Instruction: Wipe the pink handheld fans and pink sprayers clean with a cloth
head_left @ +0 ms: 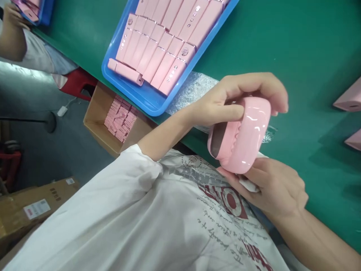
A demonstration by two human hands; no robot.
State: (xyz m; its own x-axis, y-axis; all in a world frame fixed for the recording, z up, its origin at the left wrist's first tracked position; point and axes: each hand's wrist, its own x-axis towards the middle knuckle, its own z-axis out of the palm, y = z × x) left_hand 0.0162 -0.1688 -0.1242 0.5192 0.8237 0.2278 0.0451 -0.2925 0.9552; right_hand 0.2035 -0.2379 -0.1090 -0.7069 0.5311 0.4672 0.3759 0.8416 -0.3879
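Note:
My left hand (242, 94) is closed around a glossy pink rounded plastic casing (251, 135), thumb on the near side and fingers curled over the far edge. A dark panel and a row of small bumps show on the casing's left side. My right hand (278, 184) is closed at the casing's lower end. Between its thumb and fingers shows a bit of white material, apparently a cloth (249, 185), mostly hidden by the fingers.
A blue tray (153, 110) of pink rectangular pieces stands on the green table (282, 41), beside bubble wrap (188, 90). Other pink parts (351, 96) lie at the right edge. Below is a cardboard box (97, 109) of pink pieces. A co-worker's arm (14, 37) shows upper left.

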